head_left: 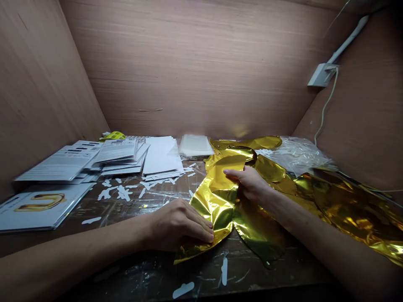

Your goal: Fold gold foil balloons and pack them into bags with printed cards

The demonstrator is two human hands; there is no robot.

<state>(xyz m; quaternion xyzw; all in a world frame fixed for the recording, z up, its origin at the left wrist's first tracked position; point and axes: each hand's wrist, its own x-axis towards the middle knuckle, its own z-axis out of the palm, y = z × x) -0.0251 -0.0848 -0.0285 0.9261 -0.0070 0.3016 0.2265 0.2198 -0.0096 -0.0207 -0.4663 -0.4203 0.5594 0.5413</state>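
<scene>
A shiny gold foil balloon (217, 191), flat and uninflated, lies across the middle of the table. My left hand (181, 224) is closed over its near left edge, fingers pressed together and the thumb hidden. Higher up on the foil, my right hand (252, 183) grips the right edge, thumb on top and the other fingers underneath. Another flap of gold foil (260, 230) hangs below my right wrist towards the table's front. More gold foil balloons (340, 201) are heaped to the right, partly behind my right forearm.
Stacks of printed packets (63, 161) stand at the left, the front one (40, 205) showing a gold U. White cards (160, 157) and clear sleeves (195, 145) lie at the back. White paper cutouts (122, 192) are scattered about. A plastic bag (302, 153) sits at back right.
</scene>
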